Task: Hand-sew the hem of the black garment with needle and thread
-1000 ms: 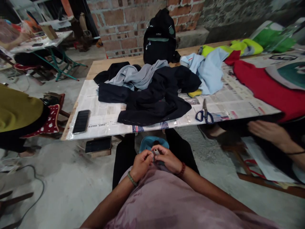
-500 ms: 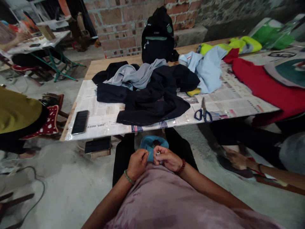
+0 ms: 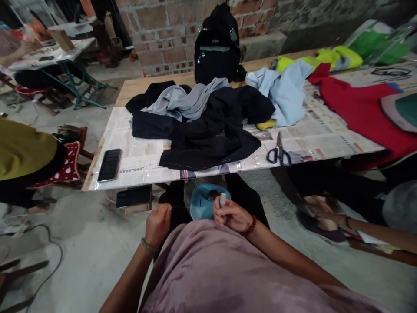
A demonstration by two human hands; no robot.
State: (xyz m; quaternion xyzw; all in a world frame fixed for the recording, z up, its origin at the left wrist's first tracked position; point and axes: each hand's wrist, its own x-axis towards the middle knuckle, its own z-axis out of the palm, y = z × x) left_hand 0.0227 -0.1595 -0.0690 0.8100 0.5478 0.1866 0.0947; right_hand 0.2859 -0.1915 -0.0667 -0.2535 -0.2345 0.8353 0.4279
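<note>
My left hand (image 3: 158, 224) is closed over my lap, with the end of a thin pale thread (image 3: 180, 207) pinched in its fingers. The thread runs right, towards my right hand (image 3: 233, 216), and fades from sight over the blue basin (image 3: 197, 201). My right hand is closed around a small white thread spool (image 3: 223, 199), whose top sticks up past the fingers. Between my knees, the basin holds a small dark round item (image 3: 213, 194). Dark navy cloth (image 3: 208, 148) with a line of white stitches along its near edge lies on the table above my hands.
Blue-handled scissors (image 3: 279, 152) lie near the front edge of the newspaper-covered table (image 3: 143, 152). A phone (image 3: 110, 165) rests at its left corner, another phone (image 3: 133, 197) lower down. A black backpack (image 3: 216, 48) stands behind the cloth. People sit on both sides.
My left hand has moved left, away from my right hand, and thread now stretches from it. The spool in my right hand has tipped more upright.
</note>
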